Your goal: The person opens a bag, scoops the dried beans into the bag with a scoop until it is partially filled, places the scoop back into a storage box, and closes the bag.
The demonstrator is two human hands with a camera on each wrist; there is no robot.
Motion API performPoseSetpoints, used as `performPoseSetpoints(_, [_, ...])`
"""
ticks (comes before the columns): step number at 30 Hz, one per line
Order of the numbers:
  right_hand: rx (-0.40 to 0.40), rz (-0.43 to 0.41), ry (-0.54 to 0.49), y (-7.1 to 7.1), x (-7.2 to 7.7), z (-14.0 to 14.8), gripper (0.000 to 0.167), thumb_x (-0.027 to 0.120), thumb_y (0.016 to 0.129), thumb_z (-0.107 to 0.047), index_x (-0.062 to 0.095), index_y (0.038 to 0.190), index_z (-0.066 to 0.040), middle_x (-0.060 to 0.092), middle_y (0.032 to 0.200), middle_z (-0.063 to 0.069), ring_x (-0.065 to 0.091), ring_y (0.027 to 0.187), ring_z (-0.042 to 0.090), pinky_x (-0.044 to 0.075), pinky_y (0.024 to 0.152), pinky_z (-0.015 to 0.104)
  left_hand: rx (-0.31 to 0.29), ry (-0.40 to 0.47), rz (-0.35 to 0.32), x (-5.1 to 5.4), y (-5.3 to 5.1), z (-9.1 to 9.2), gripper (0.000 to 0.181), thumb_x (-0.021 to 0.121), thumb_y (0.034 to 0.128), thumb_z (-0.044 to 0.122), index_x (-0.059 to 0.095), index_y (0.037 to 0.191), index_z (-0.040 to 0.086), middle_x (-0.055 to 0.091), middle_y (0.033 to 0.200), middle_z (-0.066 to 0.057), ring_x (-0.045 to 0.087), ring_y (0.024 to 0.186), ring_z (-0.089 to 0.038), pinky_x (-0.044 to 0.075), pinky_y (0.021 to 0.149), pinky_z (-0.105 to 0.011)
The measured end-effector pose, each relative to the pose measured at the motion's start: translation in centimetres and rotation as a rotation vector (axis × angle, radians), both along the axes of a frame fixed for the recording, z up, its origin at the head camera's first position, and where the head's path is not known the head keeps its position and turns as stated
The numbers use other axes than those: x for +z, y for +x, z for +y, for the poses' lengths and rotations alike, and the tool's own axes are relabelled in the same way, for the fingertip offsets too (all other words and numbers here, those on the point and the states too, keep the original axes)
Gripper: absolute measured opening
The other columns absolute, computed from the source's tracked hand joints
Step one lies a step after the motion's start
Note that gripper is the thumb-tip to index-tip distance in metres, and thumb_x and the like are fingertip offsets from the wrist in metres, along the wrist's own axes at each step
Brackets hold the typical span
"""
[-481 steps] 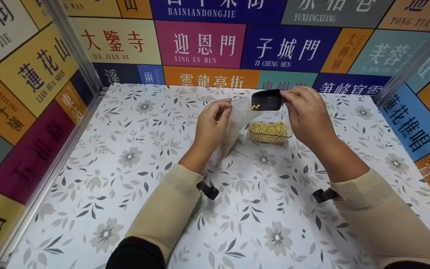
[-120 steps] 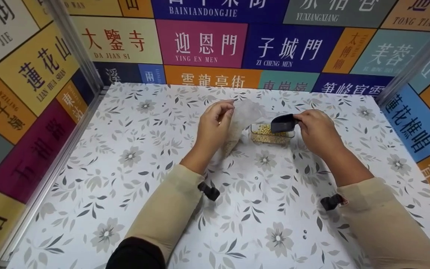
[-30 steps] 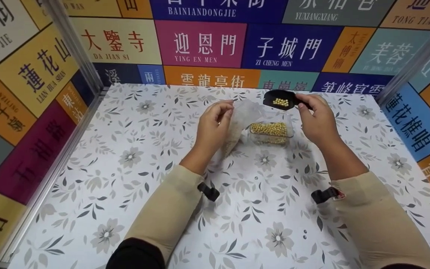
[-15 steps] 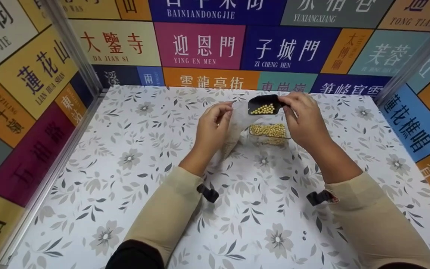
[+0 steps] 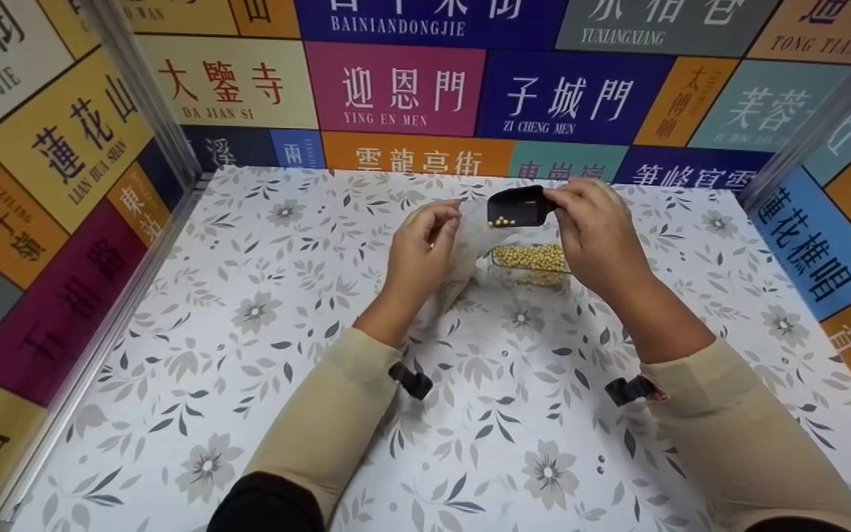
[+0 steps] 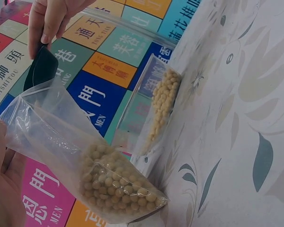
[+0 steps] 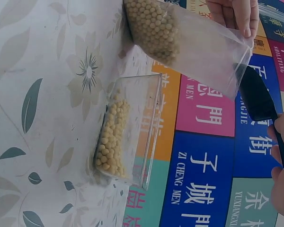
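My left hand [image 5: 423, 240] pinches the rim of a clear plastic bag [image 6: 57, 123], keeping its mouth apart. Soybeans [image 6: 116, 182] fill the bag's lower part, which rests on the table. My right hand [image 5: 599, 233] grips the handle of a black scoop [image 5: 518, 205]. The scoop tilts toward the left, its lip at the bag's mouth, with a few soybeans [image 5: 501, 221] near that lip. Below the scoop stands a clear rectangular container [image 7: 154, 118] partly filled with soybeans [image 7: 114, 142]. In the left wrist view, the scoop's front end is behind or inside the bag's film; I cannot tell which.
A white table cover [image 5: 366, 443] with grey flowers and leaves lies under everything. Panels with coloured signs [image 5: 396, 89] close off the back and both sides. Metal posts [image 5: 167, 111] stand at the back corners.
Over the last second my right hand has carried the loaded scoop left to the bag and tipped it; most of its soybeans have left it. My left hand stays in place.
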State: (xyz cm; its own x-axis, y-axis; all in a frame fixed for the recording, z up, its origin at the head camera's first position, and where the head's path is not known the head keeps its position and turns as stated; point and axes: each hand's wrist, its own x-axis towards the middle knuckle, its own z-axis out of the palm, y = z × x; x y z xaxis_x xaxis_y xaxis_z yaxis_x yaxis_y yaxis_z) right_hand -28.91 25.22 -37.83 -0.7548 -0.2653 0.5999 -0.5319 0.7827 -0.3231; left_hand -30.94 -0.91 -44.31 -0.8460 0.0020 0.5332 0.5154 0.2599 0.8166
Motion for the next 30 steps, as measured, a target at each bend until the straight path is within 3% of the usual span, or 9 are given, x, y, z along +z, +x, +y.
performPoseSetpoints(9, [-0.008,-0.021,-0.027,-0.1,-0.2,0.7,0.032,0.056,0.110,-0.009,0.071,0.138,-0.006,0.070,0.134,0.017,0.055,0.141,0.039,0.037,0.126,0.057,0.006,-0.005,0.004,0.0,0.0,0.0,0.011,0.064,0.1080,0.014,0.073,0.110,0.010,0.075,0.132,0.000,0.069,0.119,-0.009,0.058,0.099,-0.019])
performPoseSetpoints(19, [-0.168,-0.239,-0.151,-1.4,-1.4,3.8,0.037,0.051,0.113,-0.017,0.065,0.147,-0.010,0.062,0.144,0.017,0.049,0.143,0.042,0.036,0.121,0.062,0.012,-0.005,-0.002,0.1,0.1,0.1,0.011,0.064,0.1083,0.015,0.074,0.110,0.011,0.075,0.132,0.000,0.069,0.118,-0.009,0.058,0.099,-0.019])
performPoseSetpoints(23, [-0.216,-0.316,-0.082,-2.0,-2.5,4.6,0.037,0.050,0.114,-0.017,0.064,0.148,-0.010,0.061,0.144,0.017,0.049,0.142,0.043,0.037,0.120,0.062,0.005,0.007,-0.012,0.2,0.2,0.1,0.011,0.064,0.1082,0.015,0.074,0.110,0.011,0.075,0.132,-0.002,0.069,0.120,-0.009,0.058,0.100,-0.019])
performPoseSetpoints(30, [-0.256,-0.399,0.154,-2.9,-3.9,5.3,0.038,0.049,0.112,-0.012,0.063,0.147,-0.008,0.062,0.142,0.020,0.052,0.136,0.045,0.041,0.116,0.065,0.004,0.013,-0.008,0.3,0.2,0.1,0.010,0.064,0.1078,0.013,0.074,0.110,0.010,0.075,0.132,-0.003,0.069,0.121,-0.009,0.058,0.101,-0.019])
